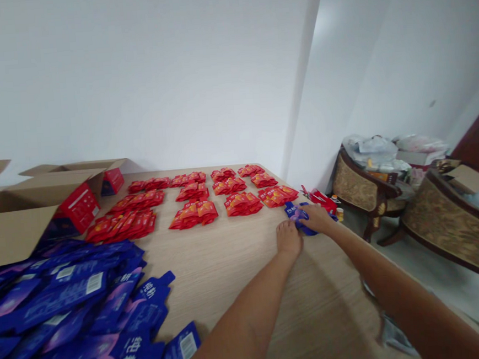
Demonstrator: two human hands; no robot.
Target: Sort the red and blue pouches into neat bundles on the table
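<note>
A blue printed packet [295, 212] lies near the table's right edge, under both my hands. Across its right side reaches my right hand [315, 219], fingers bent and gripping it. My left hand [289, 237] is at the packet's near left edge, fingers curled together against it; the fingertips are partly hidden. Just beyond, small red packets [278, 196] lie in a fanned bundle. More red bundles [241, 203] stand in rows toward the wall. At the left a large heap of flat blue packets [67, 309], some showing white barcodes, spreads over the table.
Open cardboard boxes [18, 219] with red and blue printed cartons [80, 207] stand at the back left. Past the table's [221, 269] right edge are a red item [323, 199], a small bottle [340, 213] and two upholstered chairs [354, 184] piled with bags. A white wall borders the back.
</note>
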